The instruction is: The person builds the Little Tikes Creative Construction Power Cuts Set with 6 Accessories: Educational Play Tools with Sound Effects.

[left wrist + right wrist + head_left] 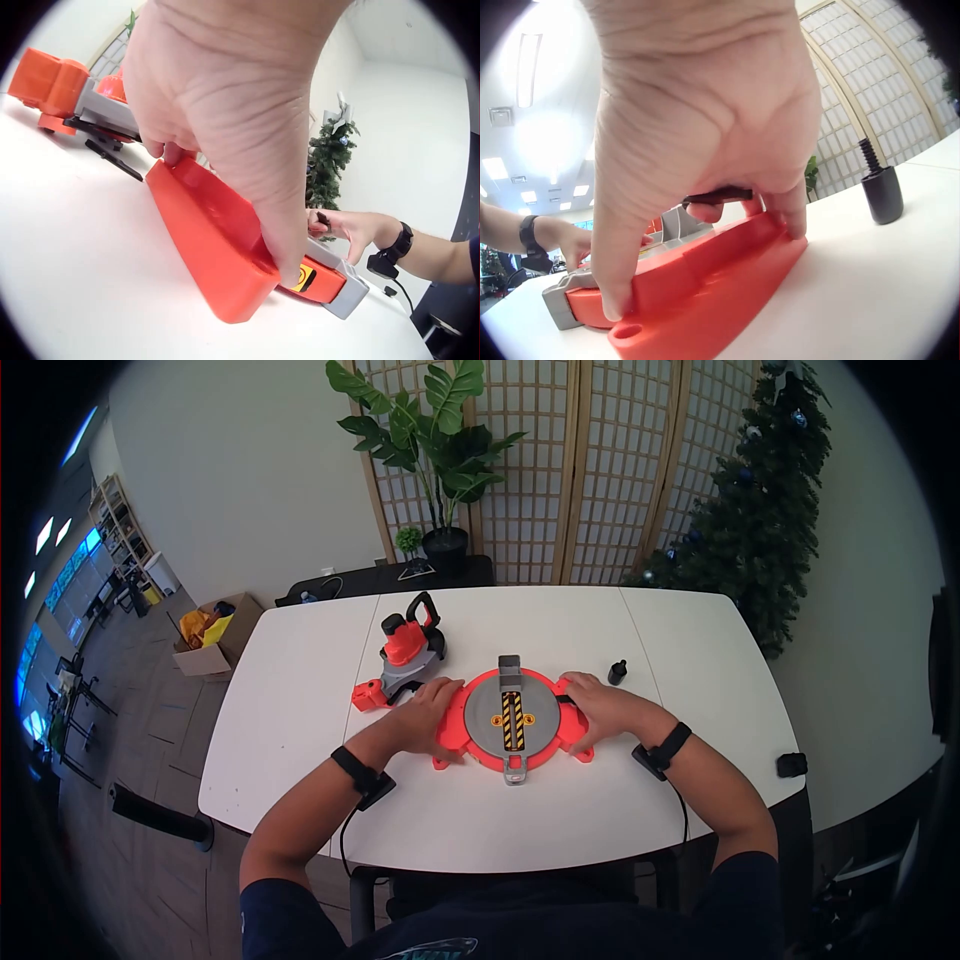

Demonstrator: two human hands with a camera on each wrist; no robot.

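A round toy saw base [484, 712], red with a grey disc and a black-and-yellow striped strip, lies in front of me on the table. My left hand [425, 718] grips its left red edge, thumb at the near side and fingers at the far side. My right hand [605, 712] grips the opposite edge the same way, thumb and fingers spread along the red rim [727, 292]. A small black piece [720, 196] shows under the right palm, by the curled fingers; I cannot tell whether they hold it.
Behind my left hand stands a red and grey toy saw head [405, 650] with a black handle. A black threaded knob [617, 672] stands beyond my right hand. Near the table's right edge lies a small black object [791, 764]. The white table [290, 760] has seams.
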